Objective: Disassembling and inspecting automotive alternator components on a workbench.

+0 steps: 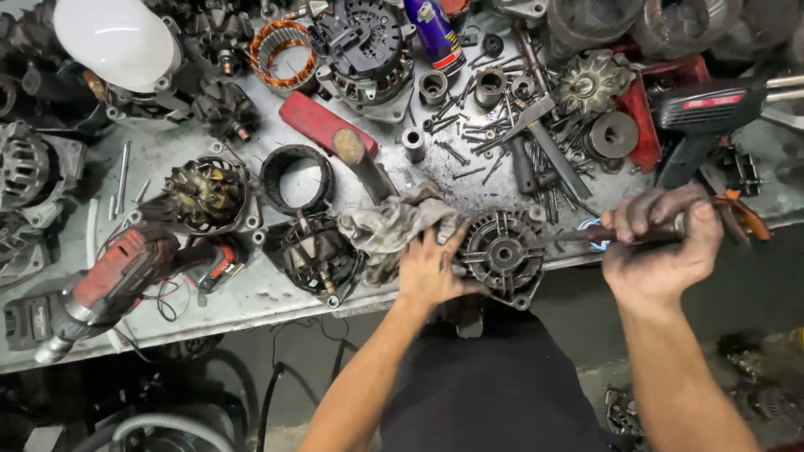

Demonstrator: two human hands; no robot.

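Carrying everything: the grey metal table [276,293] spans the view, littered with alternator parts, bolts and tools.
Lamp: a white domed lamp shade [115,40] sits at the far left corner.
Drill: a red and black cordless drill [109,280] lies near the left front edge, well apart from both hands.
Heat gun: a black gun-shaped tool [699,113] with a red strip label on its side rests at the far right.
Housing: a round dark alternator housing [501,255] sits at the front edge of the table, between the two hands.
Rag: a dirty grey rag [389,230] lies bunched just left of the housing.
Spray can: a blue can [434,33] with a purple and yellow label lies at the far centre.
Left hand: the left hand [431,268] lies flat with spread fingers, pressing on the housing's left rim and touching the rag.
Right hand: the right hand [662,238] is fisted around a slim screwdriver [578,236] whose shaft points left to the housing.
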